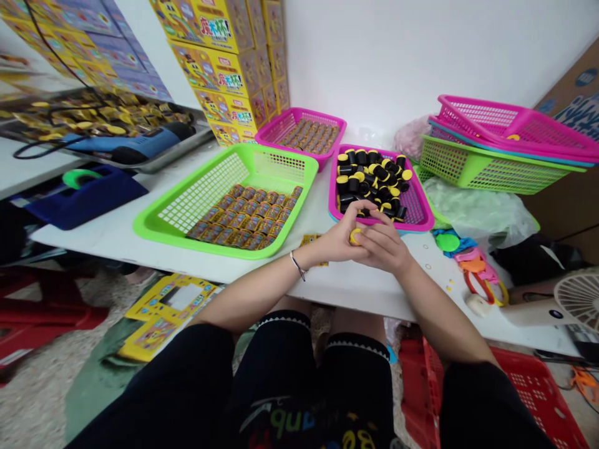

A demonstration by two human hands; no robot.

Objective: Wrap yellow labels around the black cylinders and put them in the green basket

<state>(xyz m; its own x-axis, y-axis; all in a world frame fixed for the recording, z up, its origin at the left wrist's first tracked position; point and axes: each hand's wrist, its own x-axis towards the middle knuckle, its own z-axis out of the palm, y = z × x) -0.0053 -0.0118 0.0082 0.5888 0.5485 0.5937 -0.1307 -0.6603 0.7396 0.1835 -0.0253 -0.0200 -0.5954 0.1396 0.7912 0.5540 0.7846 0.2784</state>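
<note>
My left hand and my right hand meet over the table's front edge, in front of the pink basket of black cups. Between them shows the yellow end of a small cup; the rest of it is hidden by my fingers. Both hands' fingers are curled around it. Black cups with yellow lids lie jumbled in the pink basket just beyond. To the left, a green basket holds rows of wrapped cups. A small printed wrapper lies beside my left wrist.
Behind stand a pink basket of wrapped cups and stacked yellow boxes. Stacked baskets, a plastic bag and a fan are at the right. A blue tape dispenser and a loaded metal tray are at the left.
</note>
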